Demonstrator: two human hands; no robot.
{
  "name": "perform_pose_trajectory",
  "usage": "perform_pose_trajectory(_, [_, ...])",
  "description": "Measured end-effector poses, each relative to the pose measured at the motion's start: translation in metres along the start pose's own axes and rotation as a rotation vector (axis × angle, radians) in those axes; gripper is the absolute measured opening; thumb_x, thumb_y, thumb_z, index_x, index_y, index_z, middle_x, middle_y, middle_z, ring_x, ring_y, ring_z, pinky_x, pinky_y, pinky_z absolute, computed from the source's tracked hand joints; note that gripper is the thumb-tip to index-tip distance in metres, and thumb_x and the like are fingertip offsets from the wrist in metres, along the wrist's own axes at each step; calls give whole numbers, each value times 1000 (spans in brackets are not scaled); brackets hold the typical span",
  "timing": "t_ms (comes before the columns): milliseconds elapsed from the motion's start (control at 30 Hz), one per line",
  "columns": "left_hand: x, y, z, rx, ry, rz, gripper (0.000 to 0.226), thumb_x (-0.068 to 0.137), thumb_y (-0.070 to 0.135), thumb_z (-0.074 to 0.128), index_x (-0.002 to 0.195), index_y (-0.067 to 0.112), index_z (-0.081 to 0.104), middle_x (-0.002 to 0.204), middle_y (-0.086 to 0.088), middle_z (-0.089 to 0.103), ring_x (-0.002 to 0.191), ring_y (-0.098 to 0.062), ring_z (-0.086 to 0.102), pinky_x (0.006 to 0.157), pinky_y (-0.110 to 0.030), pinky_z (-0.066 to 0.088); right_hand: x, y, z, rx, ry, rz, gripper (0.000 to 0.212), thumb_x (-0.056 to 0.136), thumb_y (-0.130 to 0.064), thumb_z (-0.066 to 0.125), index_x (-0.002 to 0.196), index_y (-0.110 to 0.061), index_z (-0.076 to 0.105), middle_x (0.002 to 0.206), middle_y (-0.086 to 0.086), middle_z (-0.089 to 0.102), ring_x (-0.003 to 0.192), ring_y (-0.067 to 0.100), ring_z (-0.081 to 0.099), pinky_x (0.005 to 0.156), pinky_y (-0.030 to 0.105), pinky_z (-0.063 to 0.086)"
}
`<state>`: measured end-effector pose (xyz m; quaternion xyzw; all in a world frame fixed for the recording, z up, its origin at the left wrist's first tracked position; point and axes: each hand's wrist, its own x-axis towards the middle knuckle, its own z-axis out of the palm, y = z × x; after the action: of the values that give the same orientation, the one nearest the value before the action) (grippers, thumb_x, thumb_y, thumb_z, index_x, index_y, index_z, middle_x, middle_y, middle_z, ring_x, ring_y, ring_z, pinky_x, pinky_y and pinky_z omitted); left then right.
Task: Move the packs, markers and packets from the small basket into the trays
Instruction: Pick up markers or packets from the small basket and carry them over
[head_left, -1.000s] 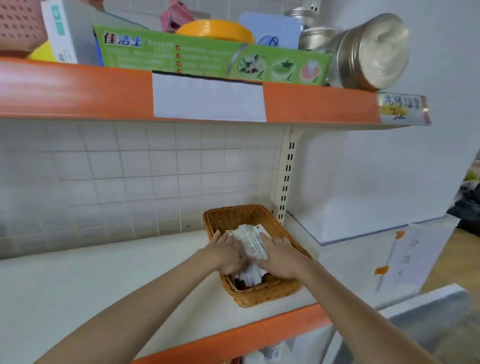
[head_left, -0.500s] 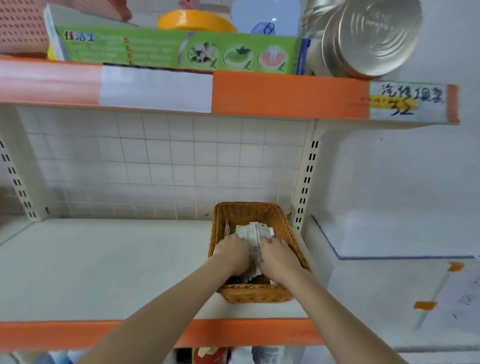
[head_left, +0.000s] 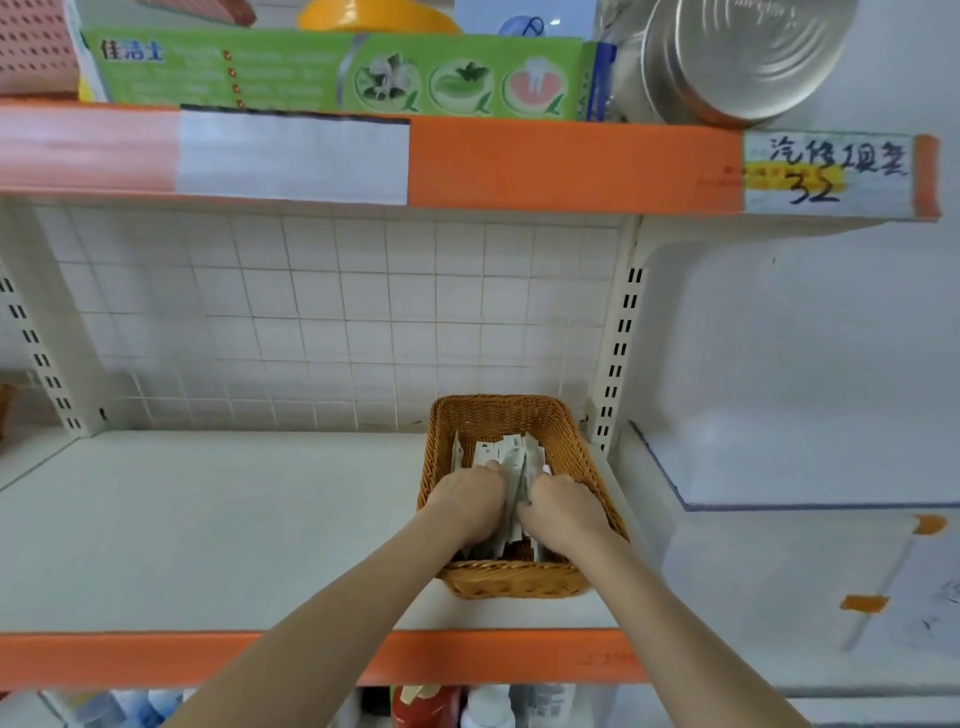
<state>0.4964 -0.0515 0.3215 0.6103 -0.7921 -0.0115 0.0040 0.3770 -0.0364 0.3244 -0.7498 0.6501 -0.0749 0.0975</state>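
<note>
From the head view, we see both hands plunged into the small rectangular woven wicker basket (head_left: 566, 441), which sits at about five o'clock from the middle of the picture, on the white shelf board with the orange front edge (head_left: 208, 525), hard against the slotted cream upright (head_left: 615, 364) at its two o'clock. Our left hand (head_left: 470, 506) curls its fingers down over the near half of the bundle of thin white paper packets (head_left: 501, 454), and our right hand (head_left: 561, 512) does the same just beside it at three o'clock; both look closed around the bundle, though the fingertips are buried and we cannot tell how much each one really holds. The packets stand on edge, fanned toward twelve o'clock, with a few loose ones leaning against the basket's left wall. No trays show in this view, so we judge the carry will take us out of the picture. The main risk, as we read it, is that the slim, slippery packets slide from the middle of a two-handed squeeze as we lift, scattering onto the shelf or over its orange lip at six o'clock. The light basket may also ride up with the bundle or skid toward the edge, since neither hand steadies it. Anything dark lying beneath the packets is too hidden to name, and we could leave it behind.
</note>
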Motion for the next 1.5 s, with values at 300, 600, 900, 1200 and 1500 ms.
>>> perform_pose_trajectory(300, [-5, 3, -7, -132, 90, -4, 29, 93, -2, 42, 121, -1, 42, 113, -20, 58, 100, -37, 60, 68, -34, 42, -1, 1, -2, 93, 216, 45, 32, 101, -19, 38, 126, -1, 46, 115, 14, 62, 102, 33, 62, 73, 35, 45])
perform_pose_trajectory(600, [-28, -7, -22, -314, 285, -83, 15, 99, 12, 39, 106, 1, 47, 99, -21, 61, 87, -36, 58, 61, -35, 35, -9, -21, -17, 221, 132, -73, 36, 101, -21, 41, 133, -5, 38, 113, 15, 59, 100, 32, 59, 69, 34, 41])
perform_pose_trajectory(900, [-90, -92, -48, -456, 374, -181, 25, 94, 6, 43, 118, -2, 47, 98, -23, 64, 91, -39, 60, 64, -35, 41, -25, -131, -18, 349, 148, -203, 34, 98, -15, 42, 130, -5, 40, 111, 18, 59, 100, 37, 58, 74, 38, 46])
perform_pose_trajectory(1200, [-182, -232, -43, -440, 319, -289, 29, 90, 9, 47, 117, -1, 51, 97, -20, 64, 89, -35, 60, 67, -35, 44, -50, -277, 28, 336, 9, -261, 41, 95, -19, 43, 135, -13, 39, 118, 15, 59, 103, 34, 58, 81, 37, 49])
perform_pose_trajectory(1500, [-250, -353, -33, -316, 255, -372, 30, 95, 17, 43, 120, 4, 54, 96, -16, 63, 84, -32, 59, 61, -29, 38, -56, -395, 67, 304, -90, -363, 41, 97, -21, 43, 138, -12, 40, 124, 17, 56, 105, 32, 59, 88, 40, 50])
